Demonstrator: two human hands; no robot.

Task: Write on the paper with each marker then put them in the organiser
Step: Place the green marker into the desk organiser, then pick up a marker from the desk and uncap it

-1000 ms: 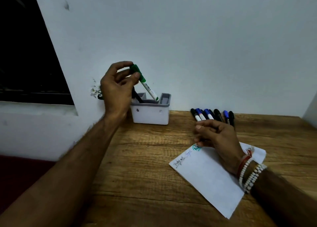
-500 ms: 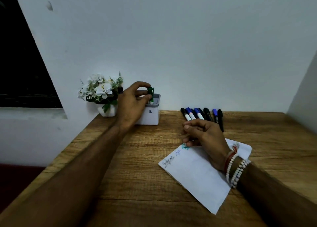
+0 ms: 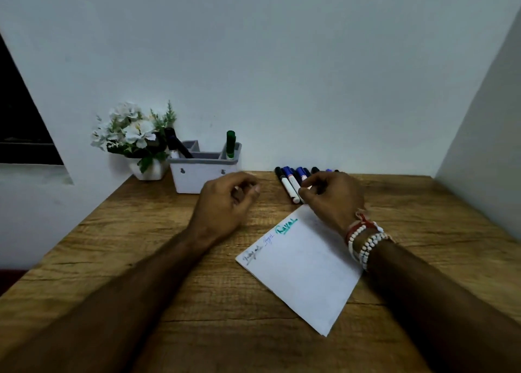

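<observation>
Now the green marker (image 3: 230,144) stands upright in the organiser (image 3: 203,175), 3 o'clock-end slot, no longer in the left hand (image 3: 225,203). That marker looks done. Left hand has pulled back to 5 o'clock of the organiser, fingers loosely curled, holding nothing. Right hand (image 3: 332,200) has moved up onto the marker row (image 3: 290,183) at 12 o'clock of the paper (image 3: 304,271), fingertips curled at a blue-capped one. Grip or just touch, cannot tell.

Single head cam, wide-angle, looks fwd and down, close over table (image 3: 169,260).
</observation>
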